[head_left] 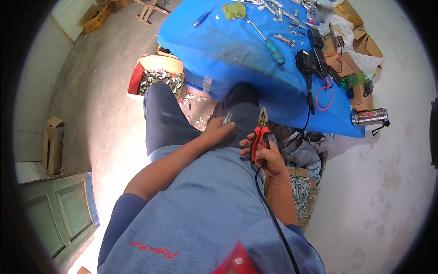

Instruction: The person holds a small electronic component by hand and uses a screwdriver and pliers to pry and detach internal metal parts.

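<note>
My left hand (218, 132) rests over my lap, its fingers closed on a small two-pronged piece (226, 119). The two thin metal prongs point up and away from me; the pale body is mostly covered by my fingers. To its right, my right hand (270, 157) is wrapped round the red and black handles of combination pliers (261, 131). Their metal jaws point away from me, with nothing visible between them. The pliers and the pronged piece are apart. A black cable (276, 219) runs over my shirt and passes behind my right hand.
The blue-covered table (219, 59) ahead bears a teal-handled screwdriver (274, 51), a blue screwdriver (203, 18), a green cloth (234, 11), scrap pieces and black adapters (305, 61). A steel flask (370, 117) sits at its right edge. A carton (133, 82) of small metal parts stands left.
</note>
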Available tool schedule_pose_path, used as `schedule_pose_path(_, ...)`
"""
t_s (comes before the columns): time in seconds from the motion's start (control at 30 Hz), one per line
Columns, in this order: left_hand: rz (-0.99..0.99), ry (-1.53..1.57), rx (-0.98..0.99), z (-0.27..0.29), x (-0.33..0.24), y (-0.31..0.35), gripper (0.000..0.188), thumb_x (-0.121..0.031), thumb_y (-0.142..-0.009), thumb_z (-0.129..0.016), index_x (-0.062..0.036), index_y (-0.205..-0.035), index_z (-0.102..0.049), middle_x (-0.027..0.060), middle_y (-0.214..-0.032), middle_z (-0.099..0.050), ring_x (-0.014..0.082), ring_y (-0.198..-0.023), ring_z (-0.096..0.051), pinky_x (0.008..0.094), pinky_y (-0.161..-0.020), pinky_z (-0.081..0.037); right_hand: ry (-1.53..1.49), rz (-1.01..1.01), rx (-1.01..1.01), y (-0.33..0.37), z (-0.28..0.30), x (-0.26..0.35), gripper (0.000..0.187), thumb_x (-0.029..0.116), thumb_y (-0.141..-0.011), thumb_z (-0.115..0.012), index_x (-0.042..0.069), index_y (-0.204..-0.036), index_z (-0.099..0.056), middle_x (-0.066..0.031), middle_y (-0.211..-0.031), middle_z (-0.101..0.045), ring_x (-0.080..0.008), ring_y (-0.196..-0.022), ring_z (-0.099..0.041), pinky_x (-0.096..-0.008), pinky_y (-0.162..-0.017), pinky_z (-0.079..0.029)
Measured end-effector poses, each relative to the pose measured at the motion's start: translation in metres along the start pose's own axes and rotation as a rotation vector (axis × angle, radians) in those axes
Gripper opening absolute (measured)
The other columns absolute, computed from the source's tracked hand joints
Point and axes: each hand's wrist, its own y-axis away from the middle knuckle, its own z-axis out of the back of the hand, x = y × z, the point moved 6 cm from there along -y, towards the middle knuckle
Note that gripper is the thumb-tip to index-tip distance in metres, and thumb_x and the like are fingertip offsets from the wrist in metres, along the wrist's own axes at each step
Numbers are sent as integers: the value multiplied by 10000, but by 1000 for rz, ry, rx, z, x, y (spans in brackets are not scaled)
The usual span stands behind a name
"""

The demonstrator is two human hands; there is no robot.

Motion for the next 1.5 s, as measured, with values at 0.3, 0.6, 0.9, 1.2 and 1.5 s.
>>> schedule_pose_path(0.3, -135, -316, -65, 5, -2, 0, 326, -315, -923, -610, 8, -880, -610, 17, -656, -531, 97, -618, -477, 306, -538, -392, 1294, 231, -196, -3, 11, 22, 541, 142, -769, -529, -81, -1253, -439, -259, -1127, -561, -399, -1083, -541, -436, -910, -439)
schedule_pose_path(0.6, -165, -417, -157, 10, -5, 2, 307, -294, -912, -594, 12, -920, -620, 115, -648, -571, 188, -579, -534, 362, -553, -423, 1501, 94, -148, -12, -8, 11, 509, 193, -794, -518, -61, -1225, -423, -270, -1105, -539, -434, -1062, -508, -493, -907, -413)
schedule_pose_path(0.9, -182, -407, -170, 12, -15, 4, 278, -265, -881, -583, 9, -903, -623, 148, -636, -581, 229, -576, -555, 384, -553, -421, 1582, 5, -160, -21, -23, 14, 337, 197, -793, -504, -25, -1046, -478, -259, -1017, -566, -443, -991, -536, -521, -854, -426)
schedule_pose_path(1.2, -148, -338, -151, 11, -12, 2, 283, -260, -884, -592, 20, -900, -629, 99, -621, -564, 165, -575, -523, 359, -544, -410, 1502, -111, -199, -18, -34, 22, 369, 221, -796, -502, -21, -1072, -537, -273, -1024, -618, -439, -992, -582, -509, -867, -441)
schedule_pose_path(1.5, 20, -418, -101, 9, -21, 6, 332, -336, -846, -602, -11, -860, -666, 246, -806, -644, 428, -808, -625, 482, -698, -473, 1535, -7, -194, -12, -32, 28, 384, 221, -786, -507, -26, -1073, -570, -271, -911, -641, -459, -890, -602, -522, -807, -460)
